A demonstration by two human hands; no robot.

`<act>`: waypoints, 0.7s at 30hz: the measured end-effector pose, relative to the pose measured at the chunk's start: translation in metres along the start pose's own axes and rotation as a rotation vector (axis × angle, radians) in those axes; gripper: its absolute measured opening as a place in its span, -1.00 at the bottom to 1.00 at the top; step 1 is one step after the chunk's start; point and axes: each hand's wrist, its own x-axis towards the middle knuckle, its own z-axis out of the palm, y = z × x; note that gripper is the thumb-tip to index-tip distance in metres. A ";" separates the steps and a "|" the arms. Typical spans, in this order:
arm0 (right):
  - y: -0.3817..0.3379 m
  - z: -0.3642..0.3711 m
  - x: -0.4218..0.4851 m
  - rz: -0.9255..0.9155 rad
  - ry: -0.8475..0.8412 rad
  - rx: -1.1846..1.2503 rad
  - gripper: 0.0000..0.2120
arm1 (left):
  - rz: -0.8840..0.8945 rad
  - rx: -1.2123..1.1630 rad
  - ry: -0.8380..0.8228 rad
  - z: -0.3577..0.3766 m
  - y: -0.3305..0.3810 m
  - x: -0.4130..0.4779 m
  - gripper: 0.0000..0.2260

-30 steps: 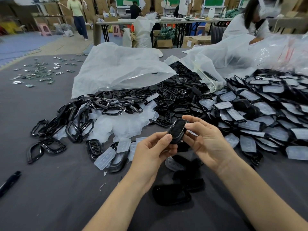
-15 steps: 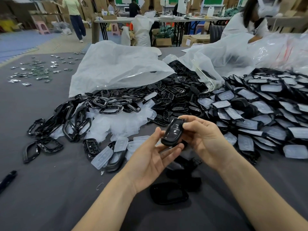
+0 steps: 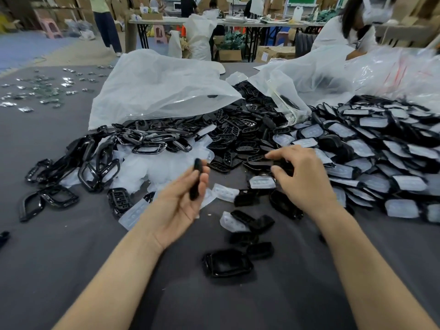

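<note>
My left hand holds a black key-fob shell edge-on between thumb and fingers, above the grey table. To the right, my right hand reaches into the heap of black button-grid parts. Its index finger and thumb pinch a flat black part at the heap's near edge. Motion blur softens both hands.
Black ring frames lie at the left, clear rubber pads in the middle, padded shells at the right. Two clear plastic bags lie behind. A finished black shell sits near me. A person works at far right.
The hands have parted. My left hand kept the key-fob shell and turned it edge-on, drifting left. My right hand let go of it and moved up-right into the pile.
</note>
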 end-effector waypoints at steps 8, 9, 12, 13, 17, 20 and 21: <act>0.009 0.017 0.001 -0.066 -0.252 -0.178 -0.70 | 0.212 0.169 0.118 -0.005 -0.009 0.006 -0.88; 0.007 0.020 -0.001 -0.076 -0.277 -0.186 -0.70 | 0.236 0.227 0.110 -0.003 -0.012 0.006 -0.89; -0.001 0.023 -0.006 -0.128 -0.219 -0.125 -0.76 | 0.296 0.374 0.083 -0.002 -0.018 0.005 -0.89; -0.003 0.024 -0.007 -0.150 -0.213 -0.115 -0.77 | 0.306 0.402 0.077 -0.002 -0.019 0.005 -0.90; -0.008 0.028 -0.008 -0.141 -0.330 -0.181 -0.78 | 0.332 0.448 0.081 -0.002 -0.019 0.006 -0.90; -0.008 0.028 -0.007 -0.112 -0.341 -0.191 -0.80 | 0.342 0.467 0.092 -0.003 -0.019 0.006 -0.90; -0.008 0.027 -0.007 -0.108 -0.346 -0.187 -0.80 | 0.345 0.487 0.092 -0.004 -0.020 0.006 -0.90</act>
